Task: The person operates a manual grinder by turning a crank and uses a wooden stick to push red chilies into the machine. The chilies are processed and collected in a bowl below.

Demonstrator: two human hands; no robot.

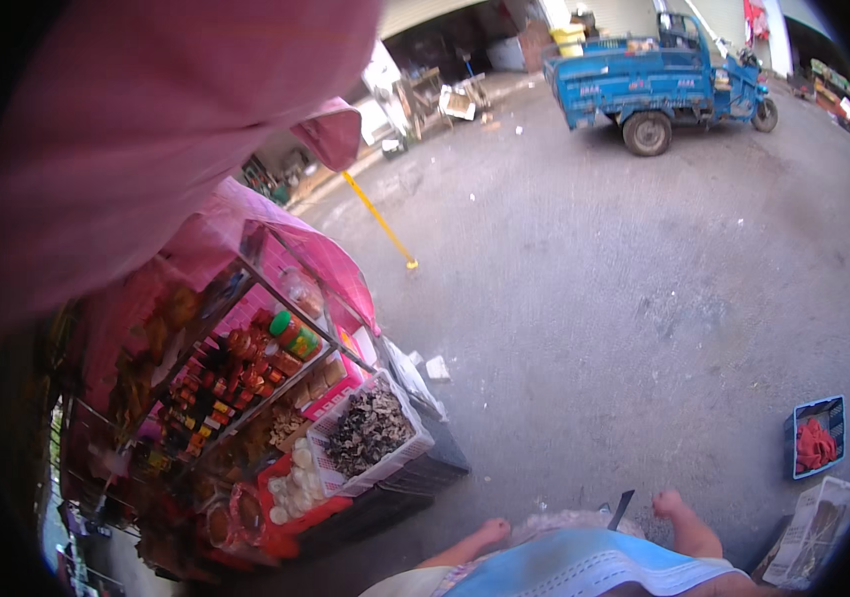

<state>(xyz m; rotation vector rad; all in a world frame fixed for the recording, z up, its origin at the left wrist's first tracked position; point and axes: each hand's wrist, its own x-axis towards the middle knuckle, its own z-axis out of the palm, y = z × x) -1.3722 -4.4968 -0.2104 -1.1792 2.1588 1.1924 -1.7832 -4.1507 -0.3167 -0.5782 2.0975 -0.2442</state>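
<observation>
You stand right of the white basket (400, 464)
Your left hand (492, 530) is nearer it; your right hand (665, 502) farther; both look curled; whether they pinch anything, I cannot tell.

White basket (403, 462), blue cargo tricycle (634, 88), pink cloth (176, 129), yellow pole (379, 220)

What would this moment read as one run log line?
left hand: nothing visibly held | right hand: nothing visibly held | dark strip: between hands | white crate: dark pieces inside

Grey ground (584, 298) bears a blue tricycle (634, 88), a basket (819, 404) and, apparently, a white crate (846, 489).
</observation>
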